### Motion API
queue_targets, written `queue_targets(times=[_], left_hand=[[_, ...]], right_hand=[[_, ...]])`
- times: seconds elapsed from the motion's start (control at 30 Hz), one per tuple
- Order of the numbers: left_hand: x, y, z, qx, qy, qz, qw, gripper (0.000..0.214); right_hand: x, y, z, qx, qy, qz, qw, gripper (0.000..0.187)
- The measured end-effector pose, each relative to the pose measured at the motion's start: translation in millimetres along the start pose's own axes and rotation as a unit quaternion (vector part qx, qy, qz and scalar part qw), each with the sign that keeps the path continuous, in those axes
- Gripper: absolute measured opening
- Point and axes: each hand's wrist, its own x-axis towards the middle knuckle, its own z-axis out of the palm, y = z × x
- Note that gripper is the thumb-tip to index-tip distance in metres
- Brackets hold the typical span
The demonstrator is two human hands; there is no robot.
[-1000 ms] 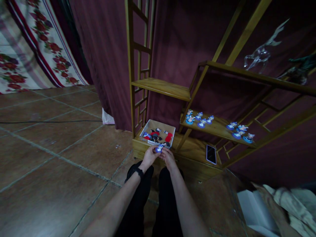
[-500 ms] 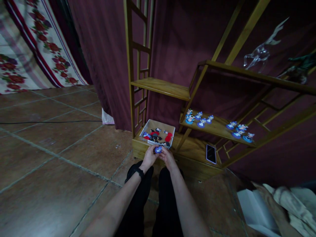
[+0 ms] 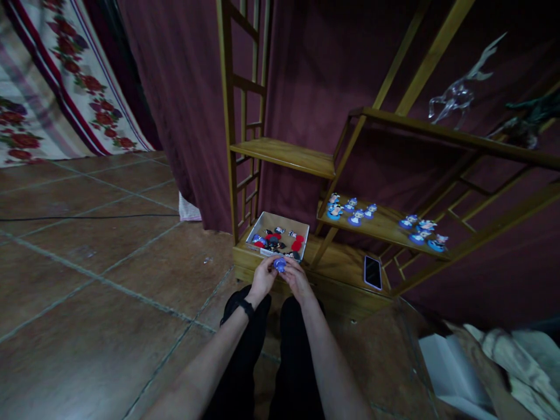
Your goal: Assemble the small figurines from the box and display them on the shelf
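Note:
My left hand (image 3: 263, 278) and my right hand (image 3: 296, 278) meet in front of me, fingers pinched together on a small blue figurine (image 3: 279, 265). They hover just in front of a shallow cardboard box (image 3: 276, 226) that holds several small red, black and blue pieces. The box sits on the lowest board of a wooden shelf unit (image 3: 345, 265). On the shelf above to the right, two groups of blue figurines (image 3: 350, 209) (image 3: 422, 230) stand in rows.
A phone (image 3: 372, 272) lies on the bottom board, right of the box. A glass deer (image 3: 459, 87) stands on the top shelf. Dark red curtains hang behind. Tiled floor spreads left, crossed by a black cable (image 3: 87, 217). Paper and cloth (image 3: 481, 361) lie at lower right.
The small blue figurine has turned a little between my fingers; both hands stay in nearly the same place. The view has shifted slightly.

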Motion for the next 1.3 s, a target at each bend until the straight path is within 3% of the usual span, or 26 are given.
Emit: queue_targets(times=[0.23, 0.7, 0.83, 1.03, 1.3], left_hand=[[-1, -1, 1.0, -0.007, 0.003, 0.000, 1.000, 0.039], [4, 7, -3.5, 0.046, 0.021, -0.070, 0.996, 0.023], [5, 7, -3.8, -0.006, 0.015, -0.101, 0.995, 0.025], [3, 7, -3.7, -0.079, -0.011, -0.137, 0.987, 0.044], [5, 7, -3.9, -0.171, -0.016, -0.171, 0.970, 0.041]], right_hand=[[-1, 1, -1, -0.002, 0.002, 0.008, 1.000, 0.040], [7, 9, -3, -0.012, 0.027, 0.021, 0.999, 0.037], [7, 12, -3, -0.023, 0.021, 0.009, 0.999, 0.038], [8, 14, -4, -0.034, 0.043, 0.004, 0.998, 0.035], [10, 15, -9, -0.055, 0.046, -0.001, 0.997, 0.039]])
